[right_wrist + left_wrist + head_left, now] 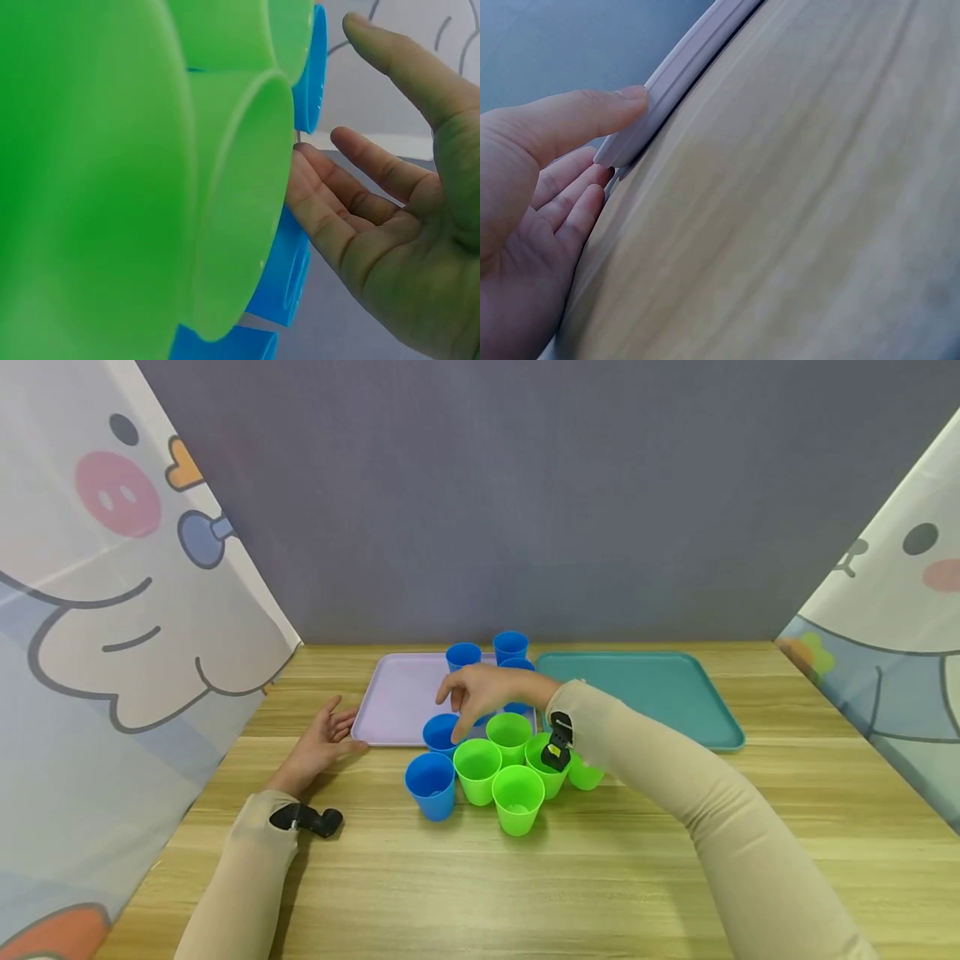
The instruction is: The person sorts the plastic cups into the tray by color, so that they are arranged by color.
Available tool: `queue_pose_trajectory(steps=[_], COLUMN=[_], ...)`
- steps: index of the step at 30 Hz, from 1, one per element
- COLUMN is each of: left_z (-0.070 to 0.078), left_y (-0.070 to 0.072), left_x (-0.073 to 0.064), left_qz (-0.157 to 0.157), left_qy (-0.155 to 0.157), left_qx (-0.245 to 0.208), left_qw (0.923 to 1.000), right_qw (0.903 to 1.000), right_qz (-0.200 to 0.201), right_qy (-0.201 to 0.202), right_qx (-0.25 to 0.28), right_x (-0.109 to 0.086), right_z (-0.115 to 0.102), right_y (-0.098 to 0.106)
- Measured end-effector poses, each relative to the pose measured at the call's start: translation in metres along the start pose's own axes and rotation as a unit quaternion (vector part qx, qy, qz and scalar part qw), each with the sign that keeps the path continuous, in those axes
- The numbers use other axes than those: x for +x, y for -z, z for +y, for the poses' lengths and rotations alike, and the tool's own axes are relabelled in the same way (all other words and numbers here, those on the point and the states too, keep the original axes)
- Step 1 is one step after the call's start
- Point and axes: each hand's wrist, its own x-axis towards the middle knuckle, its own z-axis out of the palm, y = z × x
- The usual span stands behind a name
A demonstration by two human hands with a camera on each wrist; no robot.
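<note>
My left hand (322, 745) is at the near left corner of a lilac tray (401, 693). In the left wrist view its thumb (607, 107) lies against the tray's rim (676, 75), with the other fingers extended by the corner. Over the cluster of cups hovers my right hand (487, 687), thumb and fingers apart and nothing between them. Several blue cups (431, 793) and green cups (517, 806) stand upright below and around it. The right wrist view puts its fingertips beside a green cup (232, 225); whether they touch, I cannot tell. My hand hides part of the blue cups behind.
To the right of the lilac tray lies a teal tray (637, 693). Some blue cups (511, 645) stand on the lilac tray's right side. Behind the wooden table (420, 893) rises a grey backdrop (480, 510), with printed cartoon panels at both sides.
</note>
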Motion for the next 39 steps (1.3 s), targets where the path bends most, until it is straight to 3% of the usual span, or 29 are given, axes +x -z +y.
queue_pose_trajectory(steps=[9, 27, 39], left_z=[0.0, -0.002, -0.004], left_y=[-0.002, 0.001, 0.001], left_x=[0.001, 0.0, 0.0], left_qz=[-0.003, 0.0, -0.001], left_qy=[0.003, 0.004, 0.003], left_qx=[-0.003, -0.001, -0.004], left_qw=[1.0, 1.0, 1.0], right_qw=[0.9988, 0.9976, 0.9967], right_qz=[-0.024, -0.005, 0.005], right_qy=[-0.013, -0.004, 0.017], right_qx=[-0.04, -0.07, -0.079], right_x=[0.001, 0.008, 0.007], right_z=[-0.007, -0.011, -0.017], right_y=[-0.011, -0.018, -0.009])
